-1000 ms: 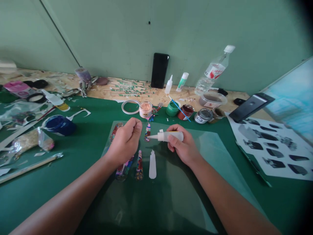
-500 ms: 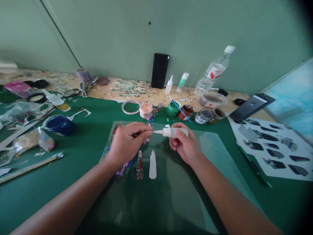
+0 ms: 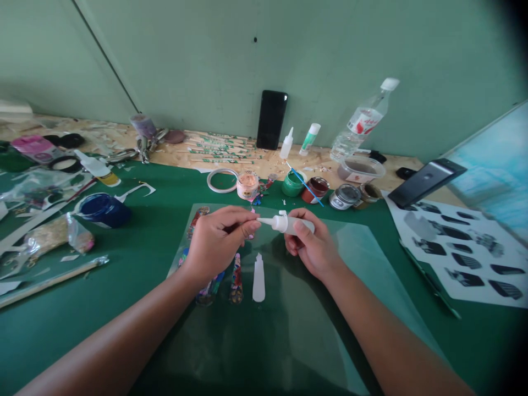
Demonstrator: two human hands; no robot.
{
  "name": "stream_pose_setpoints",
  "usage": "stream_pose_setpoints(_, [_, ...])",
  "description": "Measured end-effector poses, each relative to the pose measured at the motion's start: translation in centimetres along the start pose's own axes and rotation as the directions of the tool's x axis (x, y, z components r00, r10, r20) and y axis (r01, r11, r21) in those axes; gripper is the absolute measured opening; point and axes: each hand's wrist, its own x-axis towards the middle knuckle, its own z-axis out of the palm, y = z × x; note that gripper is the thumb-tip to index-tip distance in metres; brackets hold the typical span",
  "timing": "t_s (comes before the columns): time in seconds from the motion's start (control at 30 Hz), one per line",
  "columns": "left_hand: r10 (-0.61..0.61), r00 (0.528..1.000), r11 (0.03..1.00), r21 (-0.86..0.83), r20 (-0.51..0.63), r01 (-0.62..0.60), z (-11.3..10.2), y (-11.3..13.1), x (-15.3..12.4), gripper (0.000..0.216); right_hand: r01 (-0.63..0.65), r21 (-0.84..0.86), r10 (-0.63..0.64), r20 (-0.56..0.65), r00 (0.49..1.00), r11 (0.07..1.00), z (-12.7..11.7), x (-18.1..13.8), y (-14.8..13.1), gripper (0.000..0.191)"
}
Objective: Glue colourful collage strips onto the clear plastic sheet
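1. Cut-out, white, bottle-shaped (image 3: pixel 258 271): lay flat on the clear sheet (image 3: pixel 363 258), just on the person's side of the grip, touching neither hand.
2. Coloured strips (image 3: pixel 236 272): lay on the same sheet, just left of the cut-out and partly hidden under the left wrist.
3. Right hand (image 3: pixel 311 247): was wrapped round the body of the squeeze bottle (image 3: pixel 289 224), thumb on top, holding it level above the sheet with the nozzle pointing left.
4. Left hand (image 3: pixel 218 242): had thumb and forefinger pinched together on the nozzle tip; whether a cap sat between the fingertips could not be told.
5. Green mat (image 3: pixel 136 242): lay under the sheet and out to both sides of the grip.
6. Blue jar (image 3: pixel 103 210): stood well to the left of the grip.
7. Pink jar (image 3: pixel 247 184) and tape ring (image 3: pixel 221 180): stood side by side just beyond the grip.
8. Green pot (image 3: pixel 292 184), red pot (image 3: pixel 315 188) and grey tin (image 3: pixel 346 195): stood in a row beyond the grip and to its right, with a blue brush (image 3: pixel 305 185) laid across the first two.
9. Black phone (image 3: pixel 271 120): leaned upright against the wall, far beyond the grip.
10. Water bottle (image 3: pixel 363 121): leaned tilted at the wall, far beyond and to the right.
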Motion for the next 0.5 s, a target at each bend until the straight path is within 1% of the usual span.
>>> stream_pose_setpoints(0.23, [0.131, 0.991, 0.991, 0.022, -0.002, -0.131, -0.32, -0.12, -0.01, 0.009, -0.009, -0.078, 0.011, 0.022, 1.000, 0.997, -0.40, -0.20, 0.36, 0.028])
stream_pose_setpoints(0.37, [0.144, 0.989, 0.989, 0.034, 0.019, -0.144, -0.47, -0.31, 0.02, 0.014, -0.009, -0.126, 0.012, 0.023, 1.000, 0.992, -0.49, -0.28, 0.47, 0.027])
stream_pose_setpoints(0.5, [0.118, 0.989, 0.993, -0.007, 0.093, -0.118, -0.40, -0.23, -0.01, 0.017, 0.012, -0.114, -0.008, 0.040, 0.999, 0.993, -0.50, -0.23, 0.58, 0.026])
